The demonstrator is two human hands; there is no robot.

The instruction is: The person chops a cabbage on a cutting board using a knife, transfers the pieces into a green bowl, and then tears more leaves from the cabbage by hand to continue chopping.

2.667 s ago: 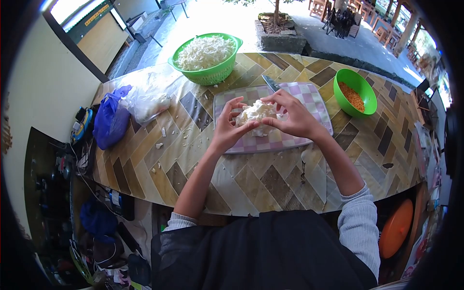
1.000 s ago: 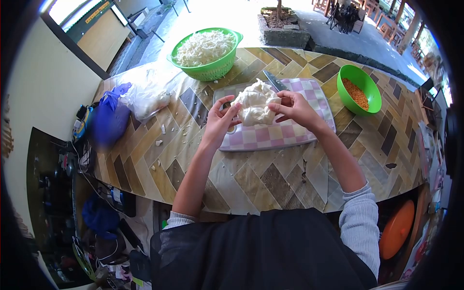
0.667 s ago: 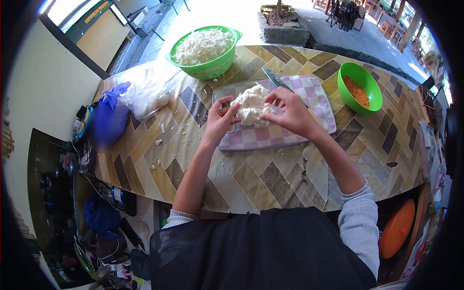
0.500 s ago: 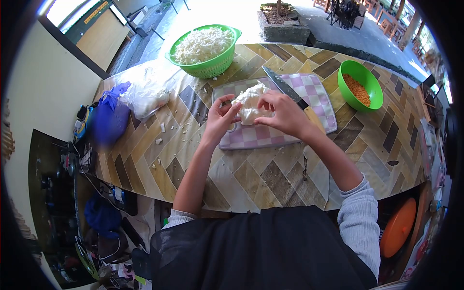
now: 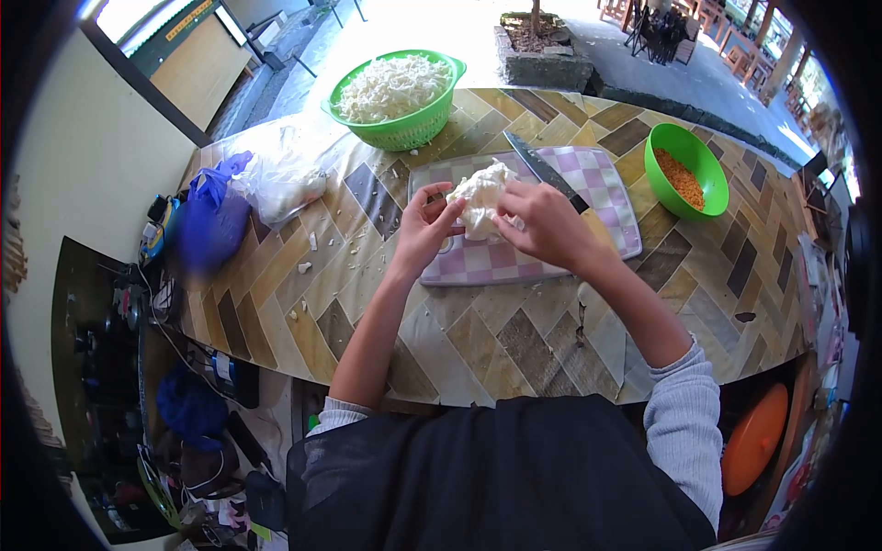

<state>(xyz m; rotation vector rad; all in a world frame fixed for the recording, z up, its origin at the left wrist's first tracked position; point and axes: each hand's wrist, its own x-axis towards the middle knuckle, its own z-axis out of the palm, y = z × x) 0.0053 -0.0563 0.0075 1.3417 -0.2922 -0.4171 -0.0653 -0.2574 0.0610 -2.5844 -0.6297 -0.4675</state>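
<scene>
A white, ruffled clump (image 5: 483, 197) that looks like oyster mushroom is held up between my two hands, over a pink-and-white checkered cutting board (image 5: 602, 170). My left hand (image 5: 426, 230) pinches its left edge with thumb and fingers. On the other side, my right hand (image 5: 547, 220) has its fingertips closed on the clump's right part. A kitchen knife (image 5: 548, 174) lies slanted across the board just beyond my right hand, its handle partly covered by my wrist.
Behind the board stands a green colander (image 5: 401, 133) heaped with white shreds (image 5: 390, 90). A green bowl (image 5: 712, 174) with orange crumbs is at the right. Plastic bags (image 5: 280, 179), one of them purple (image 5: 216, 216), lie at the left. White scraps (image 5: 305, 268) dot the patterned table (image 5: 510, 344).
My right hand's fingers have drawn closer together on the clump, which looks more bunched. The whole view has shifted slightly; the left hand keeps its hold.
</scene>
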